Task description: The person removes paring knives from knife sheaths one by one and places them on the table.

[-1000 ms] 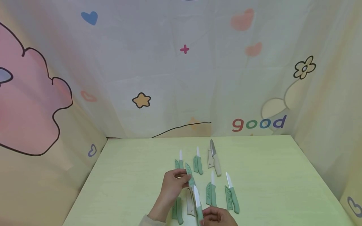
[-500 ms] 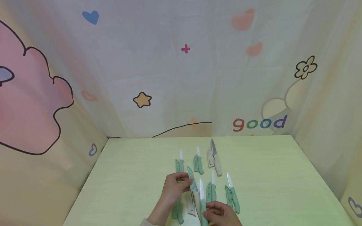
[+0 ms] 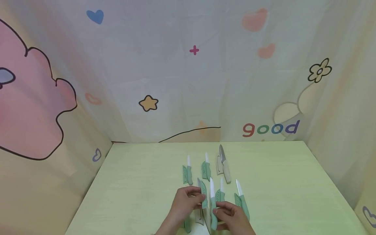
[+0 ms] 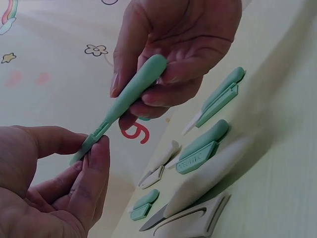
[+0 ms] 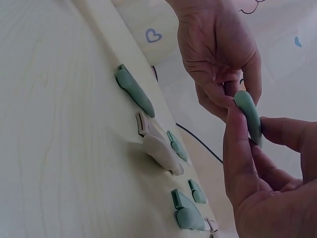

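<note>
In the head view my left hand [image 3: 188, 202] pinches a green knife sheath [image 3: 204, 195] between thumb and fingers. My right hand [image 3: 233, 215] grips a paring knife [image 3: 213, 210] by its green handle, its white blade bare and pointing away from me. Blade and sheath are held side by side above the table, with a narrow gap between them in this view. Below the hands lie a cream-handled knife [image 4: 205, 176] with a grey blade and a cream sheath [image 4: 193, 220], best seen in the left wrist view and partly hidden by my hands in the head view.
More green-handled knives lie beside their sheaths: one at the far left [image 3: 189, 174], one at the back [image 3: 208, 169], one at the right [image 3: 244, 207]. A second cream-handled knife [image 3: 226, 171] lies at the back. Patterned curtains [image 3: 164, 65] enclose the table [image 3: 132, 189].
My right hand has raised the paring knife forward and slightly right. My left hand, with the sheath, has come a little nearer to me and right, bringing the sheath beside the blade.
</note>
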Action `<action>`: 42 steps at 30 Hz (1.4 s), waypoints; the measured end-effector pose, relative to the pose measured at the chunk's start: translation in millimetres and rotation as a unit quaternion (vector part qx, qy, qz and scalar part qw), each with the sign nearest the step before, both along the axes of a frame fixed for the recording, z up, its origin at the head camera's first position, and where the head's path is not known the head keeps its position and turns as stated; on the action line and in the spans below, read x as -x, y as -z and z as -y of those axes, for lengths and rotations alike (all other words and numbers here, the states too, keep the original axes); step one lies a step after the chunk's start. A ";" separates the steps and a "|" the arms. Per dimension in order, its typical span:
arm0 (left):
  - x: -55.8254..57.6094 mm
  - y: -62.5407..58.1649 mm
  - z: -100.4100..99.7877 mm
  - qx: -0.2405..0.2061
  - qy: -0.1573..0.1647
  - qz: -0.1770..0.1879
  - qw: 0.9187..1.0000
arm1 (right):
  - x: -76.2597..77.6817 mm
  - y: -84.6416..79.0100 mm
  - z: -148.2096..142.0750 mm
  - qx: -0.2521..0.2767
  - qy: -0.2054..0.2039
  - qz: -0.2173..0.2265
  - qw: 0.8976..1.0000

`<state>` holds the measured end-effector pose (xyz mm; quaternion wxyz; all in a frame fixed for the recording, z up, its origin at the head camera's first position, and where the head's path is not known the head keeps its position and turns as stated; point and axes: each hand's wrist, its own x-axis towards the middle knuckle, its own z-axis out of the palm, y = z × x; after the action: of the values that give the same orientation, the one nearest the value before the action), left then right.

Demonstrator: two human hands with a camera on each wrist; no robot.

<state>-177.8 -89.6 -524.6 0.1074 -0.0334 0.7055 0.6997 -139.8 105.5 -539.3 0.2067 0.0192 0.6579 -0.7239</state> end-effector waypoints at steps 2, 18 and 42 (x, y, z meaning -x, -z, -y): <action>-2.5 0.9 -0.9 0.002 0.006 0.000 1.000 | 1.2 0.0 0.4 -0.001 0.000 0.000 1.000; -13.3 7.4 -2.9 -0.017 0.024 0.012 0.999 | 2.7 -3.4 6.6 -0.006 0.013 -0.003 1.000; -19.5 11.0 4.1 -0.033 0.022 0.020 0.999 | 9.8 -2.8 15.8 0.009 0.007 -0.013 1.000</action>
<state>-158.3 -93.7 -535.6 0.1378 -0.0284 0.6801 0.7195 -149.7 89.6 -536.5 0.1928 0.0124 0.6542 -0.7312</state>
